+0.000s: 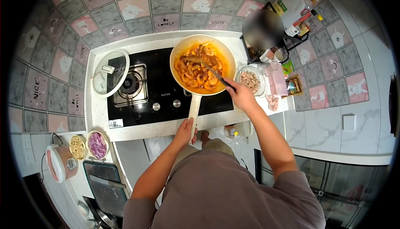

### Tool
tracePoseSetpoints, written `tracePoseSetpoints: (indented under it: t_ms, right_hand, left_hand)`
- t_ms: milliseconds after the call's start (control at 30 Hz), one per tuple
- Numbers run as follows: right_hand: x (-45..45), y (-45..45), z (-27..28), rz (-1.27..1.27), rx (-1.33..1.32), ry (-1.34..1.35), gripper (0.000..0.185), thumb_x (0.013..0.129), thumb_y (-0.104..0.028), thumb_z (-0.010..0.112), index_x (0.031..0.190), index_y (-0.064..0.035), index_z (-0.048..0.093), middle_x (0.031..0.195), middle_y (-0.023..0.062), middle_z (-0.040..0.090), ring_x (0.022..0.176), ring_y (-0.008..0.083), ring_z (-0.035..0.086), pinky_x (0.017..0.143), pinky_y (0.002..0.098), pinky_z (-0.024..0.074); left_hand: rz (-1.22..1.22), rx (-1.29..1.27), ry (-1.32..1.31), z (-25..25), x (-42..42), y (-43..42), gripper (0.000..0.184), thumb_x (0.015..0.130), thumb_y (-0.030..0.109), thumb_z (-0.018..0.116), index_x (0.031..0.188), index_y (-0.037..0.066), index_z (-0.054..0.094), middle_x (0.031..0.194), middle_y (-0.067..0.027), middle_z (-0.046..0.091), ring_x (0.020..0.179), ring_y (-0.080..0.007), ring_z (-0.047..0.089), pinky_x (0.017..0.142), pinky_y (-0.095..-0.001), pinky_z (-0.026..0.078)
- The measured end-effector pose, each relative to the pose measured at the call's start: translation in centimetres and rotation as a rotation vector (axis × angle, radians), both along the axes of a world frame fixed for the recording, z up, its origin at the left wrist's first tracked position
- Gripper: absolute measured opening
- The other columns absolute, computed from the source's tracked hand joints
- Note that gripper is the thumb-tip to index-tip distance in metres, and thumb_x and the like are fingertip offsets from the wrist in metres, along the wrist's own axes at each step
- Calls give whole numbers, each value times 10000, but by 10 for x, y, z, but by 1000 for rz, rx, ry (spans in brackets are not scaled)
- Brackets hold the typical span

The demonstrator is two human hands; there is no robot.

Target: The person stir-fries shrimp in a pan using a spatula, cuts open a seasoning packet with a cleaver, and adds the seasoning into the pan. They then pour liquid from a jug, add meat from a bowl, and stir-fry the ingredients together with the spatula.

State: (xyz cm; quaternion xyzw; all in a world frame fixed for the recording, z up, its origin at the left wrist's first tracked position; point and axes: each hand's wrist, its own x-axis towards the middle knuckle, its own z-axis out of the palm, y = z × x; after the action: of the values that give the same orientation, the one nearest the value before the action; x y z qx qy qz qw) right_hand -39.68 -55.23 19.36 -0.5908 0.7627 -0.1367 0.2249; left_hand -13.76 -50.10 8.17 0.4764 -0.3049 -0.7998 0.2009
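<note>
The dark round object (263,29) seems blurred beyond telling.

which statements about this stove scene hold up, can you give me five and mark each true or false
1. Shrimp-like pieces in orange sauce are in the pan. True.
2. The lid covers the pan. False: it is off the pan, over at the picture's left.
3. The left-hand grip is closed on the pan handle. True.
4. The right-hand grip is empty. False: it holds a black-handled utensil that reaches into the pan.
5. Chopped purple pieces are on the person's left. True.
</note>
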Motion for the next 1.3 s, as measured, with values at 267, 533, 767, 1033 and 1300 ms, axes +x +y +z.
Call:
tracePoseSetpoints:
  t_ms: [267, 533, 767, 1033, 1300]
  right_hand:
    - [-21, 55, 87, 64, -29, 159, 316, 919, -236, 608, 1229, -257, 664, 947, 152, 694, 866, 348, 656, 765, 437, 516]
    - [-26, 20, 25, -66, -58, 127, 311, 935, -268, 595, 1237, -234, 656, 928, 180, 697, 891, 375, 658, 789, 443, 521]
    - [-21, 19, -7, 44, -3, -265, 347, 951, -235, 595, 1297, -225, 620, 978, 182, 684, 911, 332, 661, 790, 374, 508]
    - [-41, 65, 91, -13, 92, 100, 316, 928, -254, 617, 1241, -229, 659, 951, 177, 697, 888, 344, 662, 785, 407, 516]
    - [-27, 17, 16, -118, -110, -53, 317, 949, -260, 586, 1255, -203, 644, 1002, 194, 690, 935, 380, 648, 815, 420, 516]
  left_hand:
    - [-13, 0, 10, 1, 1, 0, 406, 1044, 458, 373, 1044, 65, 470, 738, -47, 509, 428, -151, 451, 395, -317, 391]
    - [-15, -8, -11, 2, 0, -1, 402, 1046, 455, 367, 1047, 64, 464, 736, -50, 505, 428, -153, 451, 396, -321, 393]
    - [-5, 16, 1, 3, 2, -1, 399, 1047, 450, 368, 1047, 61, 459, 731, -55, 507, 425, -155, 445, 395, -319, 388]
    - [-13, 17, 26, 1, 2, -2, 376, 1052, 435, 362, 1044, 74, 463, 734, -49, 509, 427, -154, 449, 400, -313, 390]
    - [-7, 26, -9, 3, 2, -2, 375, 1052, 436, 360, 1043, 78, 468, 742, -48, 517, 426, -155, 457, 403, -312, 394]
